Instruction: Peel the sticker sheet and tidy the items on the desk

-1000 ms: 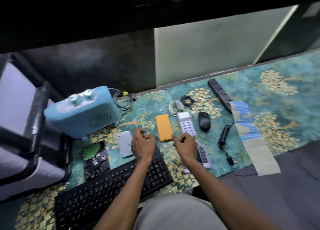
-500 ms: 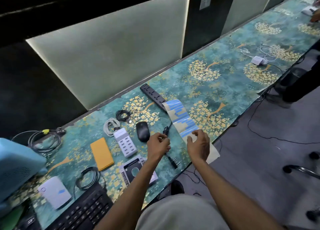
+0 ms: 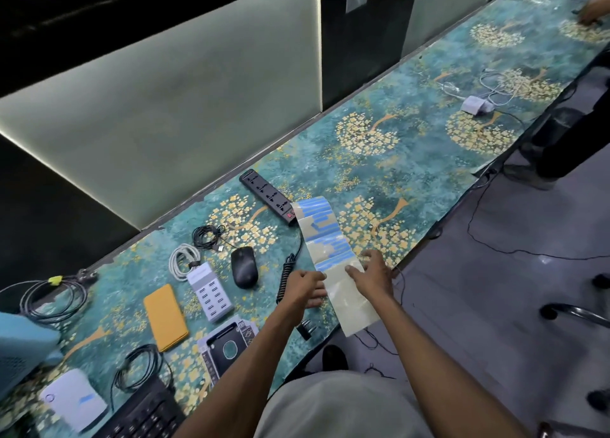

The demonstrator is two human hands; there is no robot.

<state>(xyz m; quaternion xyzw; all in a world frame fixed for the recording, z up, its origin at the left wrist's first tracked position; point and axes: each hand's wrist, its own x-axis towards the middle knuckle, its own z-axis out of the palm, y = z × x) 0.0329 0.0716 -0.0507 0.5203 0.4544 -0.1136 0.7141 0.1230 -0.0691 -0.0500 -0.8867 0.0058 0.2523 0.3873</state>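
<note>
Running along the dark wall, the long table (image 3: 379, 160) wore a teal cover printed with golden trees. A pale strip of label sheets (image 3: 330, 249) with blue stickers lay across its near edge, one end overhanging; no print on it could be read. The left hand (image 3: 305, 287) rested on the strip's left edge, fingers laid fairly flat, and the right hand (image 3: 371, 277) pressed it with fingers spread wide. A black power strip (image 3: 268, 195) touched the sheet's far end. Nearby lay a keyboard (image 3: 145, 414), an orange notebook (image 3: 166, 312), a grey charging hub (image 3: 211, 292), a black mouse (image 3: 244, 267) and a coiled cord (image 3: 285, 277). Their markings were too small to read.
</note>
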